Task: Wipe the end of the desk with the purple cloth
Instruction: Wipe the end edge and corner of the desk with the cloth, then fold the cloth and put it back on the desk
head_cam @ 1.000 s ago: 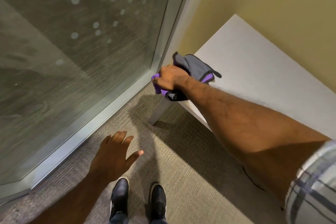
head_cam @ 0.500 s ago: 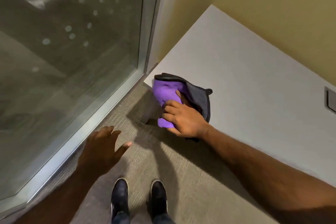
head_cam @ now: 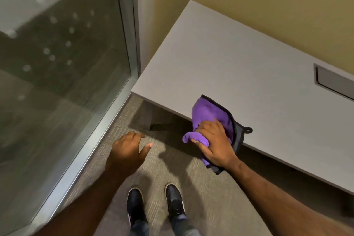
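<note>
The right hand (head_cam: 214, 144) clutches the purple cloth (head_cam: 209, 116), fingers closed over a bunched fold at the desk's (head_cam: 239, 67) near edge. Beyond the knuckles the cloth spreads flat on the desktop; below the wrist it hangs off the edge. Its long axis seems to run from wrist toward the desk's far end. The left hand (head_cam: 127, 152) hovers over the carpet (head_cam: 201, 188), open and empty.

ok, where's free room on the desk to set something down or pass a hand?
Most of the desk top is bare: the whole stretch from its end beside the glass panel back to the yellow wall. Right of that, the recessed cable hatch takes the wall edge. The front edge is taken: the right hand presses the purple cloth there. The left hand hangs over carpet.
</note>
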Demonstrator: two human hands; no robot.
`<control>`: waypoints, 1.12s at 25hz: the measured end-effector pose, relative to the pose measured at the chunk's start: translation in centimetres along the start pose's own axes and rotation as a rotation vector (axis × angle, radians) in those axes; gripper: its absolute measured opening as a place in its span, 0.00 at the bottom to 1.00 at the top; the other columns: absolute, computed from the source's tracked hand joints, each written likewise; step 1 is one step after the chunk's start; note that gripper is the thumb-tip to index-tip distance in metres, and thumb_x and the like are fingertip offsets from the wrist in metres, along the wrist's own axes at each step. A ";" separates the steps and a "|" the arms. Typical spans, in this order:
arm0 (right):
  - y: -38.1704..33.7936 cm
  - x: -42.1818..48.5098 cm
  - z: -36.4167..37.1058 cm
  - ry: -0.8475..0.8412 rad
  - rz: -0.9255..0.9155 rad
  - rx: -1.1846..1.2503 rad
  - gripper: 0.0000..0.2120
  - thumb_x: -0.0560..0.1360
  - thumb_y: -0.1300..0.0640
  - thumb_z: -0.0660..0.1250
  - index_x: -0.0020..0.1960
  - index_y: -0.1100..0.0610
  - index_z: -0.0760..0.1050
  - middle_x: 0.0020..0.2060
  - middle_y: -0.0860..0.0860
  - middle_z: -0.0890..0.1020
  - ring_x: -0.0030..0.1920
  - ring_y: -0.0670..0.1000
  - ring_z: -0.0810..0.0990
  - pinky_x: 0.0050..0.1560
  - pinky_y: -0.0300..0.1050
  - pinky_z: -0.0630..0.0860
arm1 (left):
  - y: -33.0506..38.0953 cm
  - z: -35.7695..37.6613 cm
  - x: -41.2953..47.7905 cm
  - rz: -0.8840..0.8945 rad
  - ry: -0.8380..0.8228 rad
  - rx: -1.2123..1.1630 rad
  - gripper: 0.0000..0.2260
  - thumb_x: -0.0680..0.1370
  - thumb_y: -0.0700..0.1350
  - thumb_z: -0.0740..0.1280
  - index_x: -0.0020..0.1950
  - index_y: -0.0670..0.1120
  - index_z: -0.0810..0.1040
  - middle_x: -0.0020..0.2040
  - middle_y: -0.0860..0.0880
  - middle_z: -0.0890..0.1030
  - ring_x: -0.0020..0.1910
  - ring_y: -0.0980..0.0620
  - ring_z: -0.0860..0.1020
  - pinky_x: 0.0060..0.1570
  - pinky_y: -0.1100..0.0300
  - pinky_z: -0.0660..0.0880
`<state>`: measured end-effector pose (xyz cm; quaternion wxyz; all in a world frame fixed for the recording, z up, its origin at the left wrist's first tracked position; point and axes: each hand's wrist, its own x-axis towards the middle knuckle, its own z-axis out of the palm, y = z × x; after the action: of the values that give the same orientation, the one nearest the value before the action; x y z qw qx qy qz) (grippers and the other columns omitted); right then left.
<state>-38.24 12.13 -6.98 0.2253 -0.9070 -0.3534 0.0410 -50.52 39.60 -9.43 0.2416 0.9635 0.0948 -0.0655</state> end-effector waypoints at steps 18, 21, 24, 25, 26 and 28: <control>-13.6 0.2 -6.8 0.511 0.670 0.757 0.24 0.78 0.39 0.57 0.67 0.52 0.73 0.62 0.50 0.79 0.63 0.49 0.78 0.67 0.55 0.74 | 19.4 -10.6 3.4 -0.216 -0.137 -1.003 0.29 0.72 0.69 0.62 0.48 0.44 0.81 0.41 0.49 0.85 0.40 0.54 0.83 0.37 0.65 0.77; -15.0 0.5 -7.9 0.416 0.585 0.679 0.29 0.78 0.35 0.53 0.75 0.48 0.64 0.73 0.46 0.71 0.72 0.42 0.68 0.75 0.50 0.65 | 19.8 -12.9 4.3 -0.228 -0.106 -0.999 0.15 0.77 0.53 0.69 0.58 0.46 0.78 0.52 0.49 0.84 0.49 0.53 0.82 0.46 0.63 0.77; -14.9 0.7 -9.9 0.285 0.481 0.617 0.29 0.80 0.35 0.53 0.77 0.44 0.60 0.77 0.42 0.65 0.76 0.40 0.62 0.77 0.49 0.61 | 19.7 -14.7 4.9 -0.094 -0.094 -0.846 0.15 0.79 0.47 0.68 0.65 0.48 0.75 0.57 0.53 0.80 0.50 0.58 0.79 0.41 0.73 0.73; -14.5 0.6 -10.7 0.244 0.450 0.561 0.28 0.80 0.35 0.55 0.77 0.43 0.59 0.78 0.41 0.63 0.76 0.38 0.60 0.78 0.48 0.60 | 19.7 -15.5 5.1 -0.039 -0.101 -0.801 0.15 0.79 0.47 0.66 0.65 0.49 0.74 0.57 0.53 0.79 0.49 0.59 0.79 0.38 0.74 0.73; -14.1 0.5 -11.6 0.215 0.425 0.491 0.28 0.80 0.36 0.57 0.77 0.41 0.58 0.78 0.40 0.61 0.76 0.37 0.59 0.78 0.47 0.59 | 19.7 -16.2 5.2 0.025 -0.110 -0.745 0.14 0.80 0.47 0.65 0.66 0.50 0.74 0.56 0.54 0.79 0.50 0.58 0.79 0.38 0.74 0.73; -12.9 0.4 -13.6 0.178 0.416 0.360 0.30 0.78 0.39 0.62 0.77 0.41 0.58 0.78 0.41 0.61 0.77 0.40 0.59 0.77 0.47 0.60 | 19.8 -17.8 5.5 0.156 -0.139 -0.616 0.13 0.81 0.47 0.63 0.66 0.51 0.72 0.57 0.54 0.78 0.51 0.56 0.79 0.43 0.72 0.72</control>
<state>-42.78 15.57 10.86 0.3993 -0.9056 -0.1256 0.0686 -39.47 31.83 14.15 0.5322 0.8425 0.0195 -0.0808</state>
